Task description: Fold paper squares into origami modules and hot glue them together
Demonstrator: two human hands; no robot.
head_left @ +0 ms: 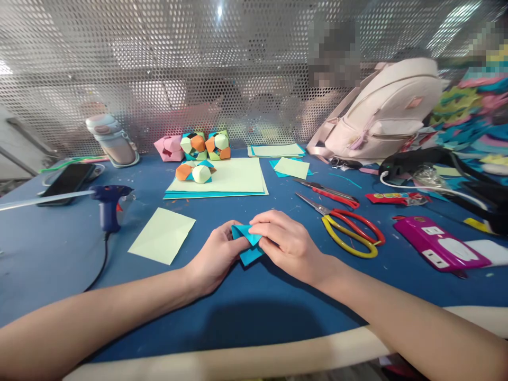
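Observation:
A blue sheet of paper [251,255], partly folded, is held between both hands just above the table. My left hand [217,253] grips its left side, with the thumb lying on the paper. On the other side, the fingers of my right hand [286,239] pinch the upper right part and cover some of it. A pale green paper square [162,235] lies flat to the left of my left hand. Yellow-and-red-handled scissors [345,225] rest to the right of my right hand, beside a red-handled cutting tool [329,194].
Behind the hands are stacked paper sheets [226,177] and several folded paper shapes [194,145]. A glue gun [111,206], a phone [69,182] and a bottle [113,140] stand or lie left. At right are a purple case [440,243] and a backpack [391,114] against the perforated metal panel [166,63].

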